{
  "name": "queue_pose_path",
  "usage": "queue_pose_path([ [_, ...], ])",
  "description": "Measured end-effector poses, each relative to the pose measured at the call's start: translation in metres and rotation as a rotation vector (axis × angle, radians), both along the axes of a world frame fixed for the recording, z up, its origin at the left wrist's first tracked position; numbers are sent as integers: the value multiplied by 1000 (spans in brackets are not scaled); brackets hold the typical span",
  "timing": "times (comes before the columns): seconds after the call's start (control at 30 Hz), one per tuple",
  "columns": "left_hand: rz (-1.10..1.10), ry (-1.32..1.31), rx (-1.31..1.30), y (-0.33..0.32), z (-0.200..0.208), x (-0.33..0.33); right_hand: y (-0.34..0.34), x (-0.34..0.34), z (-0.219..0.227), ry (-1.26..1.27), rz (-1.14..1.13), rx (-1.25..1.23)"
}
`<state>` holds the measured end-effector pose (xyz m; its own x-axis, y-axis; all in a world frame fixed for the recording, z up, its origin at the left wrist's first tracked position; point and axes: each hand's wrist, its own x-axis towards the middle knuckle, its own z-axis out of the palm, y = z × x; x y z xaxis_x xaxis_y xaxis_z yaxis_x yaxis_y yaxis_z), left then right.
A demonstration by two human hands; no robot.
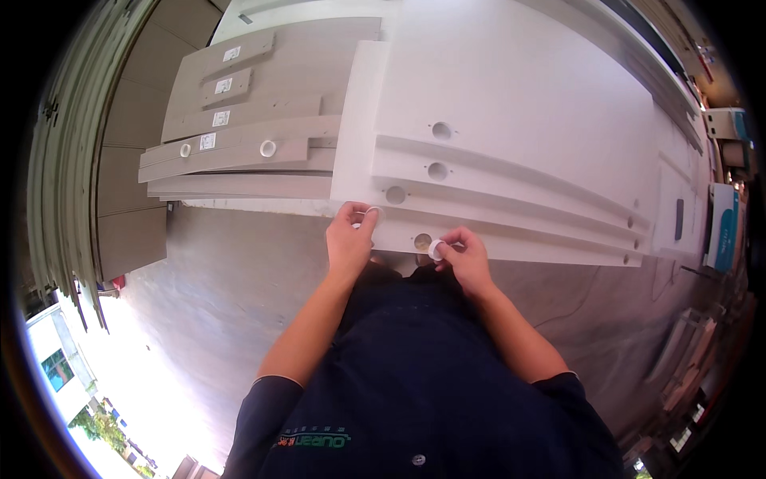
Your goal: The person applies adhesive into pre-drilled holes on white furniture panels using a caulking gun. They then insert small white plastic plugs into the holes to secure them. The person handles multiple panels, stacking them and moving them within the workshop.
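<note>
My right hand (467, 260) pinches a small white round ring-like fitting (435, 250) between thumb and fingers. That fitting is just right of a round hole (423, 241) in the nearest white panel (519, 246). My left hand (349, 239) is closed at the panel's left end, with a white ring (373, 211) at its fingertips. Something else white shows between its fingers, mostly hidden. Behind the nearest panel, more white panels lie stepped one over another, each with a round hole (395, 195) near its left end and a smaller one towards the right.
Grey-brown boards (311, 52) with white labels are stacked at the left, and two white rings (267, 148) rest on them. Tall panels (68, 160) stand at the far left. A blue and white box (722, 227) is at the right. Concrete floor (215, 263) lies below the table's edge.
</note>
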<state>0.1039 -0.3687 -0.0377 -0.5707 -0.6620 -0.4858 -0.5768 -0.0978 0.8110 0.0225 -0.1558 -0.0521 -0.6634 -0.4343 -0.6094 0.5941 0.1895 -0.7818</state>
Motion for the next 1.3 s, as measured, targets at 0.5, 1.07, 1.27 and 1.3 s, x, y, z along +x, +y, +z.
queue_pose_path([
  [0.5, -395, -126, -366, 44, -5, -24, 23, -11, 3, -74, -76, -35],
  [1.07, -496, -239, -449, 71, -8, -11, 45, -25, 8, -109, -109, -70],
  [1.27, -509, -248, -551, 84, -13, -13, 58, -27, 9, -115, -122, -85],
  [1.3, -509, -250, -559, 84, -13, -13, 60, -28, 8, -116, -125, -88],
])
